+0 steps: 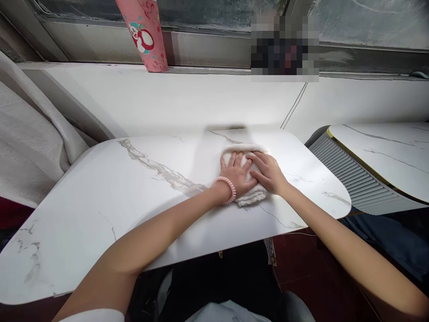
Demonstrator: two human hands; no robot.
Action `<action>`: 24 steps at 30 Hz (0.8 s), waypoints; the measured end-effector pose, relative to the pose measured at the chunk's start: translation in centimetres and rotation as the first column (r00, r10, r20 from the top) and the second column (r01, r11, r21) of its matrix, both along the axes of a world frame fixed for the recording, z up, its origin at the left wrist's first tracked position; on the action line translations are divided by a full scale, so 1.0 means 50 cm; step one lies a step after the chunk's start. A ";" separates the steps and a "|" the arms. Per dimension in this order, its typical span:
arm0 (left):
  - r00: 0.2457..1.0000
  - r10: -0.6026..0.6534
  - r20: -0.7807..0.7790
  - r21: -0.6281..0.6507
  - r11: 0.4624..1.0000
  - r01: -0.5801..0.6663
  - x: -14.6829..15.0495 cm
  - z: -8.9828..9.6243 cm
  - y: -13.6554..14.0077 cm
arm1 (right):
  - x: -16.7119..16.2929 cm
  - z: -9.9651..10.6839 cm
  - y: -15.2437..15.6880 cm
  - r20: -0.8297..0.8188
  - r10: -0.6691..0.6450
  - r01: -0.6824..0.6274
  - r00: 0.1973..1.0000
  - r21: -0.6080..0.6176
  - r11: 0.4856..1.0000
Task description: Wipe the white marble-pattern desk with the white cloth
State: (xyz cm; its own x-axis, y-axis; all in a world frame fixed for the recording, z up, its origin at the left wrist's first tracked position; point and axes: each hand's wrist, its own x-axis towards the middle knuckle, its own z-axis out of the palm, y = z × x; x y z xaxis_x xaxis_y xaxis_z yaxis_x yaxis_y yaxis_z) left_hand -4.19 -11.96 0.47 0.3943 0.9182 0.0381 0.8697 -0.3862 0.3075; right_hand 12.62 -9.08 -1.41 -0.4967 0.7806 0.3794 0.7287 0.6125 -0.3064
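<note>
A folded white cloth (pixel 252 197), towel-like, lies on the white marble-patterned tabletop (pixel 100 192), right of its middle. My left hand (pixel 235 173) presses flat on the cloth with its fingers spread, and a pink coiled band (pixel 231 188) circles that wrist. Beside it, my right hand (pixel 270 173) rests on the cloth's right part, fingers stretched out and pointing left. The fingers of the two hands come close together over the middle of the cloth. Both palms hide part of it.
A pink patterned cup-like container (pixel 147 38) stands on the window ledge. A pixelated patch covers something dark to its right. Thin cords (pixel 295 105) hang down the white wall. At left hangs a pale curtain (pixel 30 129); at right stands another marble-patterned table (pixel 395 152) with a ribbed side.
</note>
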 end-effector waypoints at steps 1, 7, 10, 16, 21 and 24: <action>1.000 0.005 0.008 -0.001 1.000 -0.005 -0.006 0.000 0.017 | -0.006 -0.002 0.017 -0.003 -0.013 0.013 1.000 0.001 1.000; 1.000 0.007 0.015 0.014 1.000 -0.007 -0.030 -0.006 0.115 | -0.034 -0.008 0.109 -0.023 -0.071 0.071 0.997 -0.007 0.997; 1.000 0.016 0.020 0.021 1.000 -0.016 -0.037 -0.009 0.155 | -0.043 -0.011 0.151 -0.029 -0.081 0.081 0.996 0.000 0.997; 0.999 0.051 0.014 0.025 0.998 -0.051 -0.052 -0.010 0.214 | -0.058 -0.018 0.222 -0.035 -0.070 0.070 0.997 -0.003 0.998; 0.998 0.055 0.030 0.028 0.998 -0.055 -0.065 -0.012 0.246 | -0.069 -0.019 0.257 -0.042 -0.067 0.067 0.997 0.002 0.998; 0.998 0.063 0.032 0.036 0.997 -0.064 -0.073 -0.012 0.263 | -0.078 -0.018 0.276 -0.058 -0.049 0.050 0.997 0.008 0.999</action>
State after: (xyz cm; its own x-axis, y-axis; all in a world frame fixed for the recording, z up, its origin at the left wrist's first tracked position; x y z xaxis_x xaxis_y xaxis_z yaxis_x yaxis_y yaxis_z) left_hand -7.87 1.19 -0.13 0.3335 0.9390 0.0835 0.8830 -0.3422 0.3214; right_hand 8.72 4.72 -2.33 -0.4344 0.7999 0.4141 0.7396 0.5792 -0.3429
